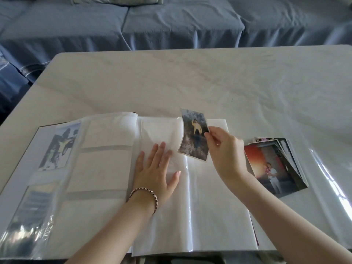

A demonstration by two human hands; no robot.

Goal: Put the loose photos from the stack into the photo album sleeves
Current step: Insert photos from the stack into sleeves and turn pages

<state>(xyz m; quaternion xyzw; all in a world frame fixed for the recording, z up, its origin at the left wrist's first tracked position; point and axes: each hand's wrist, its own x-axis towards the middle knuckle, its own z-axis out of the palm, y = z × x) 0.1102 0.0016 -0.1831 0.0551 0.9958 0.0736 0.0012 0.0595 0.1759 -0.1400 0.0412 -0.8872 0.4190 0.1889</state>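
Note:
An open photo album (106, 168) lies on the table in front of me, its pages made of white plastic sleeves. My left hand (155, 172) presses flat on the right-hand page, fingers straight. My right hand (225, 149) pinches a loose photo (194, 135) of a figure in yellow by its right edge, holding it just over the upper part of that page. The stack of loose photos (274, 166) lies fanned on the table to the right of the album. The left page holds two photos in its sleeves (59, 145).
The table (190, 82) has a pale glossy cover with glare at its right edge. A blue-covered sofa (171, 23) runs along behind the table. A bracelet sits on my left wrist (144, 197).

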